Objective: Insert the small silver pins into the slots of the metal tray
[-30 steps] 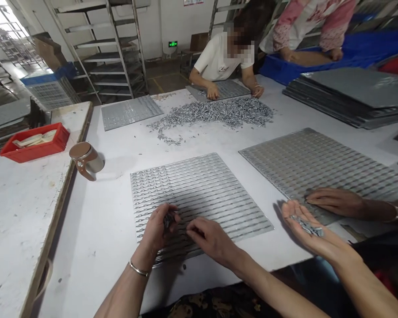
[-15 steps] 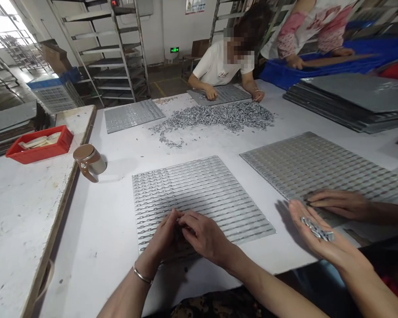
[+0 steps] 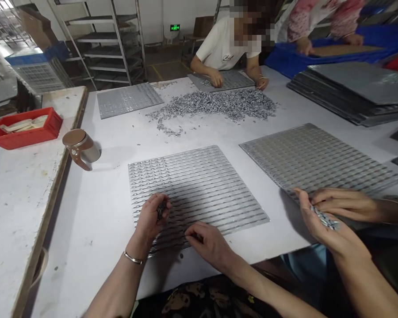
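Observation:
A grey ridged board point(image 3: 215, 190) lies in front of me, with small shiny oval metal pieces set in rows along its left side. My left hand point(image 3: 151, 217), with a silver bracelet at the wrist, curls over the board's left part around a clump of small metal pieces point(image 3: 161, 210). To its lower right, my right hand point(image 3: 206, 242) is low at the board's near edge. Its thumb and fingertips are pinched together; anything between them is too small to make out.
A neighbour's cupped hand point(image 3: 325, 225) holds metal pieces beside a second board point(image 3: 318, 159). A heap of pieces point(image 3: 219, 105) lies mid-table, with a person behind it. A brown-lidded mug point(image 3: 82, 148), a red tray point(image 3: 26, 128) and stacked boards point(image 3: 354, 92) stand around.
My hands were together over the board's near part. My left hand has moved up and left, my right hand slightly down, leaving a gap. The view has tilted down a little.

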The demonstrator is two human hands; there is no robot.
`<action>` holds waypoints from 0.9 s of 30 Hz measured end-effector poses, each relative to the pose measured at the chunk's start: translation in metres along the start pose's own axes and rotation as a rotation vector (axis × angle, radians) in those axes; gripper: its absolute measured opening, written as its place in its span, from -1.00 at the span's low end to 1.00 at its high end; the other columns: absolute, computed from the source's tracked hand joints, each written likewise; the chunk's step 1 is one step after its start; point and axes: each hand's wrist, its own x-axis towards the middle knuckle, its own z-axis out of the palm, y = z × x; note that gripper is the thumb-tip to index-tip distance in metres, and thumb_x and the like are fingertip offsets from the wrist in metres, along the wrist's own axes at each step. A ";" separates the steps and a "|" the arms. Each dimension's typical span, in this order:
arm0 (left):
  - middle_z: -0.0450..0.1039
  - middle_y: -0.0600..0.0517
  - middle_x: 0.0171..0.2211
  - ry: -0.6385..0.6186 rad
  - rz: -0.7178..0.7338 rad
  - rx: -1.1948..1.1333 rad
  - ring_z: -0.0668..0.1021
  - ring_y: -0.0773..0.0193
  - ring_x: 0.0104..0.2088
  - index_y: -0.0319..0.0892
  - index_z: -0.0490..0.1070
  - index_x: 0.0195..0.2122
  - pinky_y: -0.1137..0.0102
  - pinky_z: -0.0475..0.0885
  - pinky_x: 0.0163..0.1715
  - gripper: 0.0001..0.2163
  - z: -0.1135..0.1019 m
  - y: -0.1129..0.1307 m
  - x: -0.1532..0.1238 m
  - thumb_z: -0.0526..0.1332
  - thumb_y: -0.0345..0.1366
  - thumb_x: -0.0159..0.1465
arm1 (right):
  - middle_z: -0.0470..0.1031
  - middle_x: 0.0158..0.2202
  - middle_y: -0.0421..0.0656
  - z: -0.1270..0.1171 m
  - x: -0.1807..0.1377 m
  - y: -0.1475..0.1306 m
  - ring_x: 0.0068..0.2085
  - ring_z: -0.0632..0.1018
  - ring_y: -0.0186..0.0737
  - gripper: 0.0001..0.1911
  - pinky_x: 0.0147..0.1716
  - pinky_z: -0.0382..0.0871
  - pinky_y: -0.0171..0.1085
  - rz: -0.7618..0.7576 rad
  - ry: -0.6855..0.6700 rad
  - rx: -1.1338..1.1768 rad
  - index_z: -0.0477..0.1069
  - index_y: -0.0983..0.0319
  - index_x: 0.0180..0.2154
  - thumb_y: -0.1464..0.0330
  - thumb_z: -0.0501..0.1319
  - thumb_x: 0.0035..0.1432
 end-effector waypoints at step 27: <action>0.48 0.02 -0.52 -0.339 -0.202 0.179 0.30 0.48 -0.72 -0.24 0.48 -0.37 0.52 0.01 -0.78 -0.70 0.013 -0.019 -0.013 0.37 -0.07 0.17 | 0.52 -0.32 -0.15 -0.038 0.021 -0.032 -0.29 0.54 -0.22 -0.84 -0.24 0.45 -0.26 -0.266 0.225 -0.078 0.37 0.16 -0.25 0.37 0.06 0.41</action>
